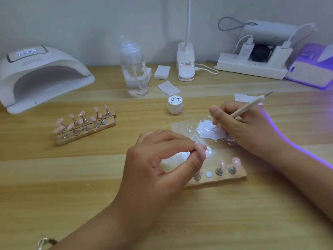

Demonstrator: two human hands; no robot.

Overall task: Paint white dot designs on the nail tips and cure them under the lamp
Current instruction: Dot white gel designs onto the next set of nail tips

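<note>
My left hand (pixel 158 165), low in the middle of the frame, has thumb and forefinger curled together, pinching a glossy pink nail tip (pixel 200 147); its other fingers fold loosely under. Just right of it lies a short wooden holder strip (pixel 237 175) with two more pink nail tips on round metal stands (pixel 222 164) and one bare white disc (pixel 208 174).

My right hand (pixel 241 129), at centre right, grips a slim white dotting pen (pixel 246 109) like a pencil. The pen's fine metal point touches a puddle of white gel paint (pixel 210 131) spread on a clear plastic sheet (pixel 182 126) lying flat on the light wooden table (pixel 90 186).

Just above the sheet stands a small white round paint jar (pixel 175 105) with its lid on. At centre left, two longer wooden strips (pixel 86 131) lie side by side and carry rows of pink nail tips on stands. The white dome-shaped curing lamp (pixel 41 74) sits at upper left, its opening facing me and a small display lit on top. A clear pump bottle (pixel 134 69) stands at upper centre. At the far right edge a second, boxy lamp (pixel 306 73) glows violet beside a white power strip (pixel 252 68).
</note>
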